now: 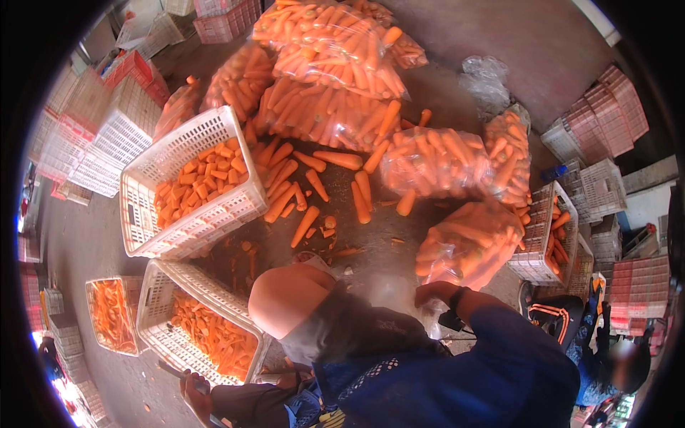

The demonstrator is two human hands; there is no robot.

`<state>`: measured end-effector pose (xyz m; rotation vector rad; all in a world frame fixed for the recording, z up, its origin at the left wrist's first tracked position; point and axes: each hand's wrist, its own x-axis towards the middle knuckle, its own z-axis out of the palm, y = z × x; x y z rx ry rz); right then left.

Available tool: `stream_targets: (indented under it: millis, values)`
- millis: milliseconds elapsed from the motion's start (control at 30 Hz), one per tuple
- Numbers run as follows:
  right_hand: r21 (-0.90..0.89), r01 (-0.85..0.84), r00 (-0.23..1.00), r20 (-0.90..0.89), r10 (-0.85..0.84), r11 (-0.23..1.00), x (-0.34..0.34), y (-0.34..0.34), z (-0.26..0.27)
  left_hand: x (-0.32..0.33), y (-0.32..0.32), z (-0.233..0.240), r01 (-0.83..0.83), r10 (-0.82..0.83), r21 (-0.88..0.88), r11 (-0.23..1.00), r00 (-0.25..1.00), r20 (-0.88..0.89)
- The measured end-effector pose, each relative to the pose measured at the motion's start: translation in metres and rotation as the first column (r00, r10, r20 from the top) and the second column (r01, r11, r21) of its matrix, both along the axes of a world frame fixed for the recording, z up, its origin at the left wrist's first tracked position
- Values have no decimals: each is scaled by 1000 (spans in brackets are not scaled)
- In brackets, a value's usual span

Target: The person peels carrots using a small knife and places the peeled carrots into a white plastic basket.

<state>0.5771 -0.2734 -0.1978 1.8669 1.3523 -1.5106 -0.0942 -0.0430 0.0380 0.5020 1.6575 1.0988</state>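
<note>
My right hand [436,297], with a dark band at the wrist, grips the gathered plastic at the near end of a clear bag of carrots [468,246]. At the lower left, my left hand [197,393] is closed around a tool with a flat metal blade, apparently a knife [172,369]. Just beyond that hand stands a white plastic crate [187,348] holding carrot peelings and pieces [219,334]. Farther forward, a tilted white crate [208,227] contains cut carrot chunks [200,182]. Loose whole carrots [306,226] and scraps lie on the floor before my bare knee [289,294].
Full clear bags of carrots [326,115] are piled ahead. A smaller crate of peelings [112,315] stands left. On the right are a crate of carrots [540,246], stacked crates [596,117] and a seated person [594,348]. Crumpled plastic [484,83] lies on the floor beyond.
</note>
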Motion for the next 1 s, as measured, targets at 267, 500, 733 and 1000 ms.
stream_targets:
  millis: [267, 500, 733, 1000]
  values:
    - [368, 853, 442, -129, -888, 371, 158, 8, 77, -44, 15, -56, 147, -147, 7, 989, 985, 92]
    - [801, 331, 296, -590, -751, -499, 342, 88, 441, -59, 23, -66, 142, -147, 77, 987, 987, 59]
    - [946, -236, 241, -162, -957, -220, 328, 92, 360, -50, 23, -58, 114, -124, 119, 986, 989, 78]
    - [544, 665, 736, -360, -574, 512, 75, 19, 59, -4, -3, -19, 99, -111, 106, 989, 988, 111]
